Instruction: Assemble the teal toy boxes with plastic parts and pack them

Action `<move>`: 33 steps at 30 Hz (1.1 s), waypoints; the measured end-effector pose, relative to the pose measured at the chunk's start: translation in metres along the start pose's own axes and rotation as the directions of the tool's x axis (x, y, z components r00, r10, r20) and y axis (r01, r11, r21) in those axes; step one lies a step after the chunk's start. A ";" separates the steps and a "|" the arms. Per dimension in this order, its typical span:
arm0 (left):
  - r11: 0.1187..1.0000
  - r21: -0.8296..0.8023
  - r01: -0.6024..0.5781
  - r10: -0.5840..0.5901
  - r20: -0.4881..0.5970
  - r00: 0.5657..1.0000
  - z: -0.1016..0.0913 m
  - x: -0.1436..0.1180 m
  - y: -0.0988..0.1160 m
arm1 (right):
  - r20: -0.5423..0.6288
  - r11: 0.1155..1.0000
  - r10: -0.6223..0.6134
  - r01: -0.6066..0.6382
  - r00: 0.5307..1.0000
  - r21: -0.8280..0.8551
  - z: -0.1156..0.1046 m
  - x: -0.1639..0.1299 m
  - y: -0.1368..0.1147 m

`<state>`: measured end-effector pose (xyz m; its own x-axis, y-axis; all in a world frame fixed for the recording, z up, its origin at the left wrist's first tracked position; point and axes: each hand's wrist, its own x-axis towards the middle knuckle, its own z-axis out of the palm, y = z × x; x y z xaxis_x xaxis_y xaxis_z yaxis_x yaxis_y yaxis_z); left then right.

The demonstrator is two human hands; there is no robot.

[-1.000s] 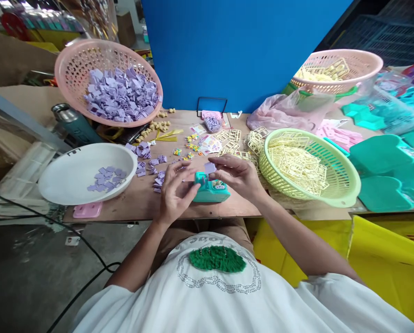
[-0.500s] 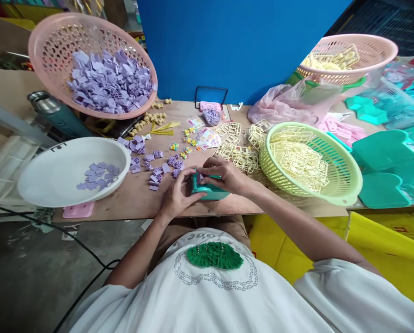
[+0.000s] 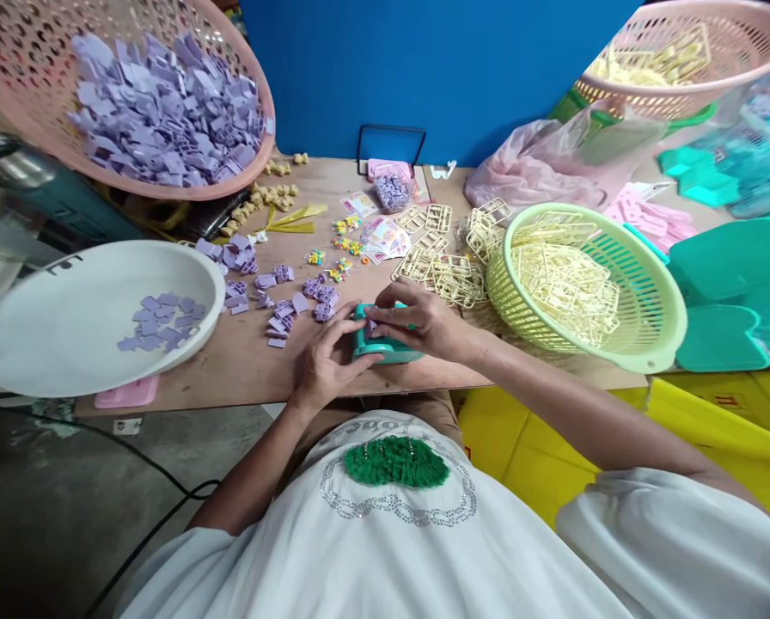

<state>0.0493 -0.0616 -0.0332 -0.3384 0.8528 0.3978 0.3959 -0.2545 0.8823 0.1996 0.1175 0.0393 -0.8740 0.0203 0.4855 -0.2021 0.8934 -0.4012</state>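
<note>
Both hands meet on a small teal toy [image 3: 385, 346] at the near edge of the table [image 3: 256, 370]. The left hand [image 3: 324, 361] wraps its 9 o'clock side. The right hand [image 3: 417, 322] lies over the top, fingers pinched on a tiny purple piece [image 3: 373, 325], mostly hidden. Loose purple pieces [image 3: 282, 301] lie at 10 o'clock. The pink basket [image 3: 243, 172] is cut off at 11 o'clock.
</note>
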 end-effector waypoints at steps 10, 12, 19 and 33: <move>0.995 -0.024 0.092 -0.092 0.008 0.996 0.002 -0.002 0.006 | 0.162 0.994 -0.035 0.017 0.986 0.110 -0.015 0.015 0.008; 0.994 -0.016 0.108 -0.108 0.011 0.994 0.002 -0.002 0.007 | 0.183 0.988 -0.011 -0.018 0.983 0.155 -0.014 0.016 0.010; 0.991 -0.018 0.134 -0.133 0.026 0.991 -0.001 -0.001 0.007 | 0.281 0.993 -0.078 0.050 0.957 0.106 -0.020 0.026 0.010; 0.983 -0.023 0.180 -0.179 0.040 0.983 0.001 -0.001 0.005 | 0.211 0.945 0.167 -0.218 0.963 0.245 -0.012 0.019 0.006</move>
<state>0.0525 -0.0632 -0.0294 -0.3694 0.9022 0.2228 0.3084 -0.1071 0.9452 0.1875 0.1286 0.0558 -0.9688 0.0742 0.2366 -0.1089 0.7299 -0.6749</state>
